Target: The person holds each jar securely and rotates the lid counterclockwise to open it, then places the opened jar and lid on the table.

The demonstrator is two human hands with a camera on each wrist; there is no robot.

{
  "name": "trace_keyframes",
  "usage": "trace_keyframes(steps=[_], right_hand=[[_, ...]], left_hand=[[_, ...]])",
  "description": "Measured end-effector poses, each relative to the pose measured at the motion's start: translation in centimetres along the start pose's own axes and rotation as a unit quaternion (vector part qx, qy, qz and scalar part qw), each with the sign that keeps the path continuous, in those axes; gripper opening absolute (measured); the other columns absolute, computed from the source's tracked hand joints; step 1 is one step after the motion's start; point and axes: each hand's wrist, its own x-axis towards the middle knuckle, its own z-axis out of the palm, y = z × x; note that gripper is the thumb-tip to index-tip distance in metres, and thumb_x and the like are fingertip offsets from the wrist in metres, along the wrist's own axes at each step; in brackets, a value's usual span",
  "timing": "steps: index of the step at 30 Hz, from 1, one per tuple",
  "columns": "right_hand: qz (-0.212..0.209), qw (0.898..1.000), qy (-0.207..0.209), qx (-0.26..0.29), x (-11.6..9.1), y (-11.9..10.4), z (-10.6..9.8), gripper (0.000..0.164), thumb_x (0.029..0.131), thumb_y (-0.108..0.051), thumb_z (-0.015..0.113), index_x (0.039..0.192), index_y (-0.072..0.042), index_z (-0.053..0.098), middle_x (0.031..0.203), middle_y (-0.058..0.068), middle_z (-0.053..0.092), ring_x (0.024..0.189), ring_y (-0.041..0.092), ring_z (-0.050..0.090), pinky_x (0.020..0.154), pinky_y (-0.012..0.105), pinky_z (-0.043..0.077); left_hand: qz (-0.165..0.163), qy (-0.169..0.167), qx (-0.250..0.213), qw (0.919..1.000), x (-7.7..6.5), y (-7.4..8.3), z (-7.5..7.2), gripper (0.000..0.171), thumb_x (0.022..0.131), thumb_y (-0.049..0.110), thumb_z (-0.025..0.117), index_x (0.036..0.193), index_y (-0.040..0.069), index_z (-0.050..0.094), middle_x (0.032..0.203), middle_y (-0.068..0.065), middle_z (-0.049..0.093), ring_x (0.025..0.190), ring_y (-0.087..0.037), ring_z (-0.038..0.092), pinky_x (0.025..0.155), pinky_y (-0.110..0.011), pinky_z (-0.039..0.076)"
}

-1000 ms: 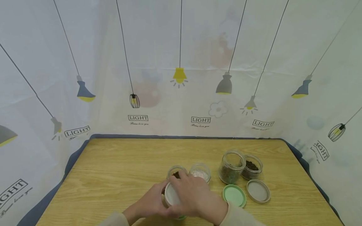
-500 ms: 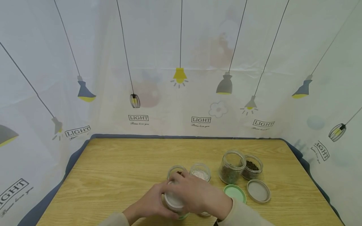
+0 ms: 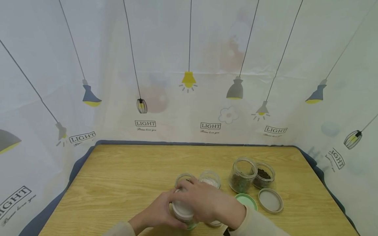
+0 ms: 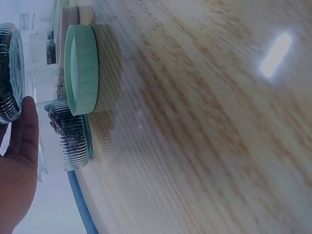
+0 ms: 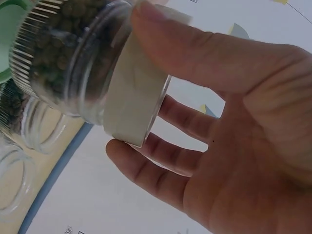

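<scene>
Both hands meet around a glass jar (image 5: 58, 53) of dark brown pellets, raised above the table. My left hand (image 3: 156, 209) holds the jar's body; in the left wrist view its ribbed base shows at the left edge, fingers against it. With thumb and fingers, my right hand (image 3: 206, 200) grips the pale lid (image 5: 134, 90) on the jar's mouth. How tightly the lid sits cannot be told. Just below the hands lie a green lid (image 4: 83, 70) and a pale lid (image 3: 216, 224), partly covered in the head view.
Just beyond the hands stand an uncapped jar (image 3: 184, 177) and one of white contents (image 3: 209, 180). To the right are a taller open jar (image 3: 242, 175), a jar of dark grains (image 3: 263, 175), a green lid (image 3: 245, 199) and a greyish lid (image 3: 270, 200) on the wooden table (image 3: 124, 173).
My right hand has turned on the lid, its wrist shifting slightly right and covering more of the green lid. The pale lid near the front came into view. My left hand stays nearly still.
</scene>
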Motion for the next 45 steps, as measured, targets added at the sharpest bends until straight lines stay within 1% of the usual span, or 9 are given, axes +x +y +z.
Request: trace_keyframes(steps=[4, 9, 15, 18, 22, 27, 32, 38, 45], right_hand=[[0.009, 1.000, 0.007, 0.006, -0.2, -0.2, -1.0, 0.080, 0.068, -0.025, 0.090, 0.135, -0.043, 0.048, 0.137, -0.005, 0.047, 0.119, 0.022, 0.050, 0.078, 0.032, 0.056], [0.012, 1.000, 0.012, 0.008, -0.2, -0.2, -1.7, 0.077, 0.070, -0.024, 0.089, 0.134, -0.042, 0.050, 0.139, -0.004, 0.047, 0.118, 0.023, 0.052, 0.076, 0.032, 0.056], [0.040, 0.998, 0.027, 0.047, -0.5, 0.0, -1.8, 0.079, 0.067, -0.026, 0.090, 0.134, -0.041, 0.051, 0.137, 0.000, 0.047, 0.118, 0.024, 0.051, 0.075, 0.035, 0.056], [0.056, 0.996, 0.037, 0.061, -0.8, 0.1, -1.8, 0.081, 0.067, -0.026, 0.090, 0.135, -0.041, 0.050, 0.136, 0.003, 0.048, 0.118, 0.024, 0.051, 0.076, 0.037, 0.056], [0.065, 0.994, 0.047, 0.071, -1.2, 0.4, -2.0, 0.081, 0.067, -0.028, 0.090, 0.136, -0.040, 0.050, 0.132, 0.005, 0.051, 0.115, 0.024, 0.052, 0.081, 0.039, 0.055], [0.083, 0.992, 0.058, 0.082, -1.4, 0.9, -2.3, 0.080, 0.067, -0.029, 0.089, 0.137, -0.036, 0.051, 0.127, 0.006, 0.054, 0.110, 0.023, 0.053, 0.081, 0.039, 0.055], [0.097, 0.989, 0.056, 0.092, -1.5, 1.3, -2.3, 0.077, 0.069, -0.032, 0.088, 0.136, -0.035, 0.051, 0.123, 0.004, 0.055, 0.106, 0.021, 0.052, 0.076, 0.035, 0.055], [0.100, 0.989, 0.071, 0.080, -1.4, 1.5, -1.7, 0.079, 0.069, -0.040, 0.087, 0.138, -0.035, 0.049, 0.118, 0.002, 0.055, 0.103, 0.019, 0.051, 0.074, 0.030, 0.052], [0.093, 0.992, 0.081, 0.025, -0.9, 1.3, -0.6, 0.081, 0.066, -0.048, 0.086, 0.136, -0.033, 0.049, 0.112, 0.002, 0.059, 0.104, 0.019, 0.052, 0.079, 0.035, 0.051]], left_hand=[[-0.004, -0.004, -0.022, 0.9997, -0.1, 0.1, 0.1, 0.076, 0.074, 0.027, 0.085, 0.139, 0.027, 0.045, 0.135, 0.001, 0.057, 0.116, -0.016, 0.058, 0.096, -0.030, 0.049], [-0.006, -0.003, -0.013, 0.9999, -0.3, 0.3, 0.1, 0.082, 0.074, 0.029, 0.085, 0.142, 0.028, 0.039, 0.134, 0.003, 0.056, 0.117, -0.014, 0.057, 0.099, -0.030, 0.048], [-0.013, -0.006, -0.012, 0.9998, -0.3, 0.3, -0.2, 0.074, 0.075, 0.029, 0.084, 0.138, 0.026, 0.045, 0.133, 0.004, 0.058, 0.117, -0.013, 0.058, 0.100, -0.030, 0.048], [-0.028, 0.000, 0.008, 0.9996, -0.5, 0.3, -0.5, 0.071, 0.074, 0.032, 0.085, 0.134, 0.027, 0.048, 0.131, 0.006, 0.059, 0.117, -0.011, 0.058, 0.101, -0.030, 0.048], [-0.048, 0.011, 0.032, 0.9983, -0.9, 0.5, -0.9, 0.078, 0.072, 0.033, 0.086, 0.138, 0.030, 0.046, 0.132, 0.009, 0.058, 0.118, -0.010, 0.057, 0.101, -0.031, 0.046], [-0.068, 0.025, 0.034, 0.9968, -1.3, 0.6, -1.4, 0.084, 0.070, 0.032, 0.087, 0.141, 0.033, 0.042, 0.135, 0.010, 0.057, 0.121, -0.011, 0.056, 0.103, -0.036, 0.045], [-0.065, 0.035, 0.034, 0.9967, -1.8, 0.5, -2.1, 0.081, 0.070, 0.030, 0.088, 0.139, 0.033, 0.045, 0.134, 0.012, 0.058, 0.119, -0.010, 0.056, 0.103, -0.035, 0.045], [-0.047, 0.054, 0.055, 0.9960, -2.6, 0.1, -3.1, 0.079, 0.070, 0.031, 0.088, 0.138, 0.032, 0.047, 0.131, 0.010, 0.059, 0.119, -0.010, 0.057, 0.100, -0.034, 0.045], [-0.063, 0.089, 0.081, 0.9907, -3.5, -0.7, -4.6, 0.082, 0.066, 0.033, 0.089, 0.136, 0.033, 0.047, 0.131, 0.012, 0.059, 0.119, -0.010, 0.056, 0.102, -0.047, 0.045]])
